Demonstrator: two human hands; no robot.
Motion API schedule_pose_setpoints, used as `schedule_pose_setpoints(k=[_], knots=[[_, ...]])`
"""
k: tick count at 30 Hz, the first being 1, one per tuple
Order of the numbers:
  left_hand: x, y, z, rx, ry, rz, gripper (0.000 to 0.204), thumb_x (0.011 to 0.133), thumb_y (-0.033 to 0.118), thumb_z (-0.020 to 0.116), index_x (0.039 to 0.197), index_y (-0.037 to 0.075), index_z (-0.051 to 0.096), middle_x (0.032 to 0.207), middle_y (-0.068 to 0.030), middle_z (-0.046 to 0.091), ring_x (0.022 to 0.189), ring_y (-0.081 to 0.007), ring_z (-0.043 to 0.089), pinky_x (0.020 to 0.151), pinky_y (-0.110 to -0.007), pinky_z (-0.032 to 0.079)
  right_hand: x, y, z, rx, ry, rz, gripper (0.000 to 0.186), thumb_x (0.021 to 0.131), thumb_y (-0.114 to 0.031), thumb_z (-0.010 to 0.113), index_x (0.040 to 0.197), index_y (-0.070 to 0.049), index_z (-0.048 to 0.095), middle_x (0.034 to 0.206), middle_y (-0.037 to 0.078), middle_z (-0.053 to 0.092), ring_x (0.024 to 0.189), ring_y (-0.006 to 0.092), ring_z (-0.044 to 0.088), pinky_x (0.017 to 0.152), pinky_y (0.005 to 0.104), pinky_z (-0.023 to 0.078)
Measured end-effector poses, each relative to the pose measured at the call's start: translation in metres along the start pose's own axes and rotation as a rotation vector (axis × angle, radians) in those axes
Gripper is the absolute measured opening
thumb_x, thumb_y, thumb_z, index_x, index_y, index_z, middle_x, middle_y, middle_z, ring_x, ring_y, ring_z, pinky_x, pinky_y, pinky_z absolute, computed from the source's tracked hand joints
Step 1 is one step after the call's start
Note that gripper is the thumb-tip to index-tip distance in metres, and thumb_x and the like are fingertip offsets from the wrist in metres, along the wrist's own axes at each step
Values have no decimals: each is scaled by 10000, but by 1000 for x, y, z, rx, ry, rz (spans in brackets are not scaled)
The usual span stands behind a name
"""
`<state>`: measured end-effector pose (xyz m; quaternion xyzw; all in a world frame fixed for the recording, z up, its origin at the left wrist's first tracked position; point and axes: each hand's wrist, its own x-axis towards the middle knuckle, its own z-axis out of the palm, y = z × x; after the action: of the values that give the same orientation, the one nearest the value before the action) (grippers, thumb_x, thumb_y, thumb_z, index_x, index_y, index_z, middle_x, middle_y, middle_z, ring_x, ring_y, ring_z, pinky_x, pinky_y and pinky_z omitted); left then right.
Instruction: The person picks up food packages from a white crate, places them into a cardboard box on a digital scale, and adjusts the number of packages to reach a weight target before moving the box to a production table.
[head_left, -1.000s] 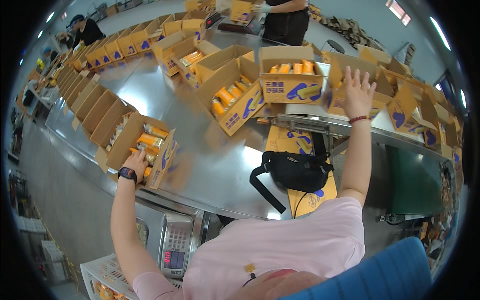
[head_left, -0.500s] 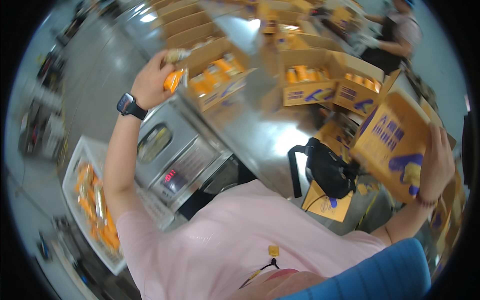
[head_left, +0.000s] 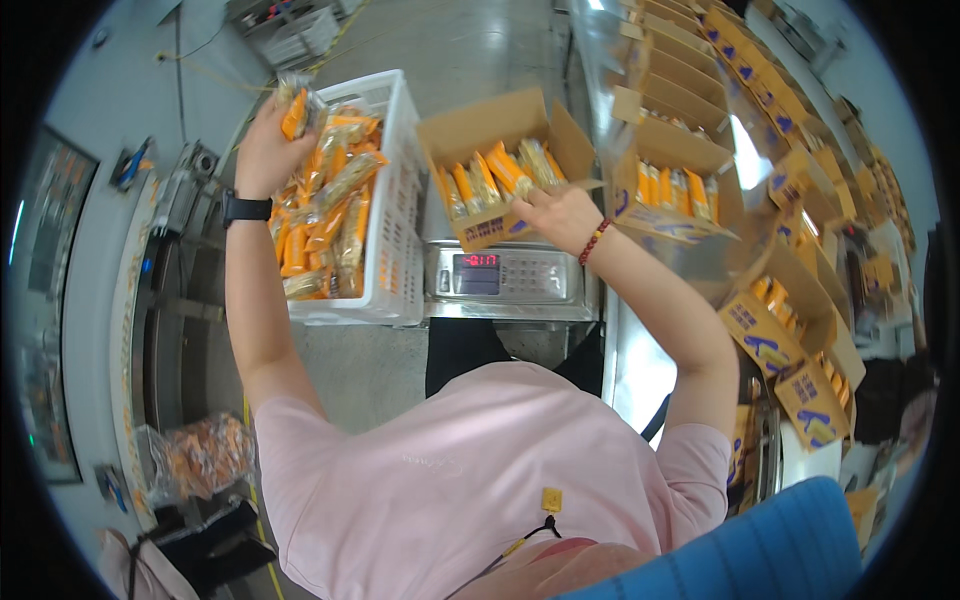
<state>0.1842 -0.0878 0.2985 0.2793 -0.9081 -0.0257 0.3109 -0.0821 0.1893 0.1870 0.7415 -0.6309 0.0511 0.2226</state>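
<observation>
My left hand (head_left: 274, 150) is closed around an orange and clear wrapped snack packet (head_left: 295, 114), over the far left part of a white plastic crate (head_left: 402, 190). Loose orange packets (head_left: 328, 225) of the same kind fill the crate. To its right, an open cardboard box (head_left: 488, 128) holds a row of upright packets and sits at the scale (head_left: 510, 273) with a red display. My right hand (head_left: 562, 216) reaches over the box's near right edge and pinches the lower end of a slanted orange packet (head_left: 507, 170). Its fingertips are partly hidden.
Another filled box (head_left: 683, 152) stands on the metal table right of the scale, with rows of open boxes (head_left: 690, 75) behind it. More filled boxes (head_left: 765, 330) stand at the right. A clear bag of packaging (head_left: 205, 455) lies at the lower left.
The view has swung left, bringing the crate ahead. My right hand has left the box side it held and now grips a packet; my left hand, still holding a packet, is over the crate.
</observation>
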Motion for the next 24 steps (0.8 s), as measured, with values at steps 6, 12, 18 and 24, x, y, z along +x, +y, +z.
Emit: schedule_pose_setpoints(k=[6, 12, 18, 24], knots=[[-43, -76, 37, -38, -364, -519, 418, 732, 259, 604, 1076, 22, 576, 967, -176, 623, 912, -305, 601, 813, -354, 453, -24, -14, 0, 226, 226, 177, 554, 736, -133, 640, 1264, -122, 472, 1297, 181, 430, 1252, 356, 346, 1021, 506, 287], [-73, -91, 87, 152, 134, -365, 715, 746, 332, 714, 1301, 18, 392, 1355, -204, 373, 1241, -323, 368, 998, -404, 326, -142, -56, 71, 352, 177, 949, 740, 764, -142, 663, 1364, 13, 258, 1382, 247, 300, 1296, 398, 264, 1068, 488, 202], [-67, -63, 71, 129, 45, -377, 657, 770, 421, 667, 1269, 53, 449, 1183, -172, 540, 1090, -314, 512, 920, -381, 405, -121, -53, 94, 1301, 533, 1355, 891, 785, -252, 679, 1414, -10, 97, 1407, 263, 235, 1318, 340, 250, 1070, 438, 220], [-70, -72, 69, 253, -7, -314, 533, 802, 439, 607, 1157, 48, 539, 1099, -167, 571, 1027, -327, 536, 858, -382, 440, 11, -11, 32, 2494, 330, 1520, 790, 838, -359, 598, 1373, 8, 148, 1352, 245, 297, 1223, 410, 368, 952, 548, 384]])
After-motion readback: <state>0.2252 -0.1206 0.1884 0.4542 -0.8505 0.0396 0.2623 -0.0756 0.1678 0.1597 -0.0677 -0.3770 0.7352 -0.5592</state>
